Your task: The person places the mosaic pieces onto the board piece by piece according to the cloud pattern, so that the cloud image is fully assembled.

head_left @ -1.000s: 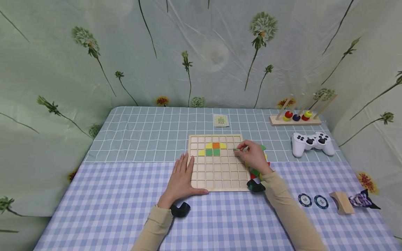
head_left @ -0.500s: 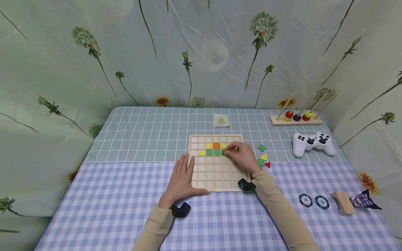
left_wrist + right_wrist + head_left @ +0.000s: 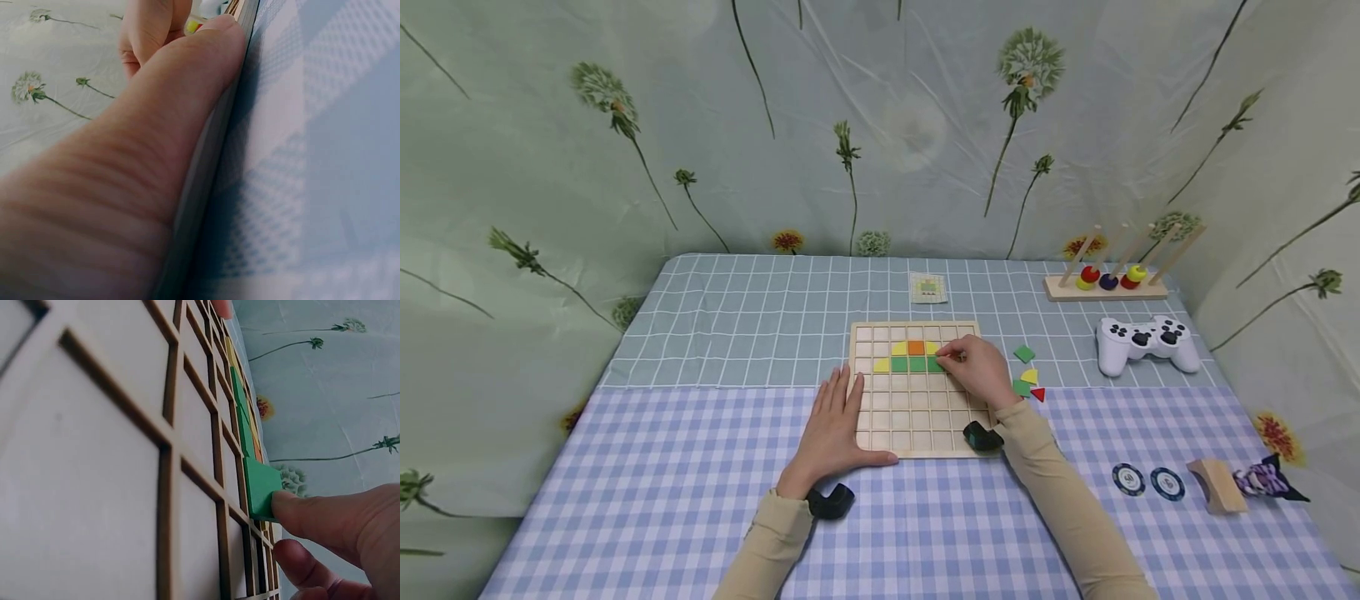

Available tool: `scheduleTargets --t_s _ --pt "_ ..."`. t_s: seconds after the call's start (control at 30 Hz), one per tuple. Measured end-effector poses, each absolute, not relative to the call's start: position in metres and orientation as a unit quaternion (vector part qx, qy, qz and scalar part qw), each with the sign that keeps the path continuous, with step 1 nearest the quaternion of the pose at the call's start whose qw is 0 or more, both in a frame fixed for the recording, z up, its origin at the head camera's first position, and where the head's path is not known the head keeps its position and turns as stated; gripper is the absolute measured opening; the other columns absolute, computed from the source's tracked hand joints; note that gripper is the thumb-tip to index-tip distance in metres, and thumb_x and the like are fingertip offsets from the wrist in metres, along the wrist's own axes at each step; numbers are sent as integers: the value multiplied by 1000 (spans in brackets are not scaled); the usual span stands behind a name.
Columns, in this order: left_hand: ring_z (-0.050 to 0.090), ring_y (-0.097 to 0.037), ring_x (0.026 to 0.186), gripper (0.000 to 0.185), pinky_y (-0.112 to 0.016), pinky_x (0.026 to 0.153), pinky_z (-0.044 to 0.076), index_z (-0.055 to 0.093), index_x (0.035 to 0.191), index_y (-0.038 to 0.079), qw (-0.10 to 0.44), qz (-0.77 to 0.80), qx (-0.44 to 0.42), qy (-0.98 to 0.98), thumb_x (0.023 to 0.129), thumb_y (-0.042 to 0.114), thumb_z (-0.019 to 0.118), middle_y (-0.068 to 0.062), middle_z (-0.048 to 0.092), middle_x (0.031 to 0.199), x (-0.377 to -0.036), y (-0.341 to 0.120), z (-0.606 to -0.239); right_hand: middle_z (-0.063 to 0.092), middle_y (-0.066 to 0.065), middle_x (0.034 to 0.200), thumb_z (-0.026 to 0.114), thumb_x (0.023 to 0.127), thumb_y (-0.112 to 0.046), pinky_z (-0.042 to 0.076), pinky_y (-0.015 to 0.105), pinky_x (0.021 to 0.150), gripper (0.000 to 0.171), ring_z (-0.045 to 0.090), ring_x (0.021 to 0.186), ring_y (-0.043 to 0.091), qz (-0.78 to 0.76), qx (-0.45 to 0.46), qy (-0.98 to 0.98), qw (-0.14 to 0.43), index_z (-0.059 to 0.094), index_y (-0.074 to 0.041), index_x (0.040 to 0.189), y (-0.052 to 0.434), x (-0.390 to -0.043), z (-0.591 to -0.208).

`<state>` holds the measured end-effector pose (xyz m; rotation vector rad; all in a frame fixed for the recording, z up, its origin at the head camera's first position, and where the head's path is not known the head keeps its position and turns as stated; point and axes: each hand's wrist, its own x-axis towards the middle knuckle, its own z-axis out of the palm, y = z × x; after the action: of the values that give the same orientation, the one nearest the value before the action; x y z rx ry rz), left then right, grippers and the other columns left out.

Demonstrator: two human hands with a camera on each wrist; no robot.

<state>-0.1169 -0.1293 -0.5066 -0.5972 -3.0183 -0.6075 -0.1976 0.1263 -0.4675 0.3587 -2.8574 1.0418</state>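
A wooden grid board (image 3: 921, 419) lies on the table. My left hand (image 3: 832, 433) rests at its near left corner, fingers straight along the left side and thumb along the front edge. With thumb and fingers my right hand (image 3: 977, 367) pinches a green square tile (image 3: 261, 487), tilted over a cell. Left of that tile, two green squares (image 3: 908, 364) and a yellow quarter-round piece (image 3: 882, 365) sit in the same row. The row behind holds an orange square (image 3: 916, 347) between two yellow rounded pieces (image 3: 899, 347), the right one partly hidden by my fingers.
Loose green, yellow and red pieces (image 3: 1029, 377) lie right of the board. Behind it is a small pattern card (image 3: 928, 288). Farther right are a peg stand (image 3: 1105, 288), game controller (image 3: 1146, 342), two chips (image 3: 1147, 481), arched wooden block (image 3: 1217, 486) and purple patterned item (image 3: 1268, 480).
My right hand has moved left over the board with the green square, from the right edge to the cell beside the other green squares. My left hand has stayed in place.
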Motion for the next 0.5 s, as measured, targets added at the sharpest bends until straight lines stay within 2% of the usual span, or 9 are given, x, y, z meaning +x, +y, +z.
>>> scheduleTargets --t_s 0.3,0.5 --pt "-2 -31 143 130 -43 114 1 16 150 0 15 -196 -196 -961 61 82 61 -21 6 156 -116 -129 -509 62 0 79 74 84 -20 46 35 64 10 56 73 18 308 115 -944 33 76 -11 87 127 -199 -469" --pt "-2 -32 143 130 -43 114 1 17 150 0 17 -198 -195 -960 61 83 61 -21 6 155 -116 -129 -507 59 -3 74 73 84 -20 42 31 59 12 51 66 15 319 133 -938 20 75 -11 91 129 -198 -468"
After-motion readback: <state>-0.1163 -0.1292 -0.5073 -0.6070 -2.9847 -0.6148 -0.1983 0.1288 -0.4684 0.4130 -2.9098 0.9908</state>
